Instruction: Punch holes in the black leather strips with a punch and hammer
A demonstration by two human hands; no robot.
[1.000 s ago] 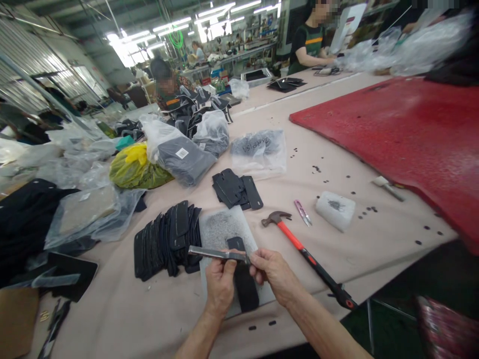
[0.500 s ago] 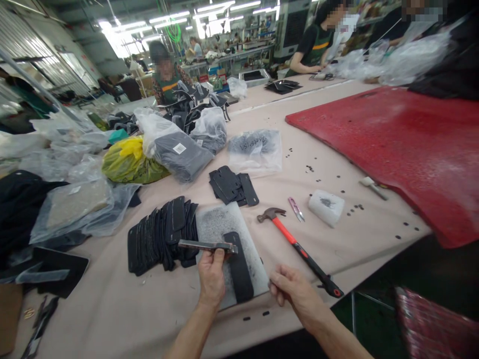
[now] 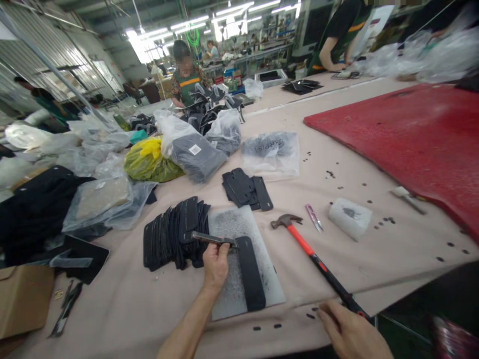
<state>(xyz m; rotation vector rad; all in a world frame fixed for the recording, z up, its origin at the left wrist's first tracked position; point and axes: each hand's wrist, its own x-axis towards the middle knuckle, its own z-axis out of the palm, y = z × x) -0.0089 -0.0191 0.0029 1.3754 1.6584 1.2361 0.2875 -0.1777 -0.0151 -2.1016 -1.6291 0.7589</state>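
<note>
My left hand point(image 3: 216, 263) is closed around a thin metal punch tool point(image 3: 210, 239), held level over a white cutting pad point(image 3: 243, 259). A black strap piece point(image 3: 250, 272) lies lengthwise on that pad, just right of the hand. My right hand point(image 3: 352, 333) sits low at the table's near edge, fingers curled, right beside the black end of the hammer handle point(image 3: 346, 297); whether it grips the handle I cannot tell. The hammer point(image 3: 310, 257) has an orange and black handle and lies diagonally on the table.
A fanned stack of black pieces point(image 3: 174, 233) lies left of the pad, another small pile point(image 3: 245, 188) beyond it. Small snips point(image 3: 313, 218), a white block point(image 3: 350, 218), a red mat point(image 3: 407, 134), plastic bags point(image 3: 194, 149) and a cardboard box point(image 3: 22, 299) surround. Other people work at the far tables.
My right hand left the strap and punch tool, dropping back and right to the hammer's handle end. My left hand kept the punch tool on the pad.
</note>
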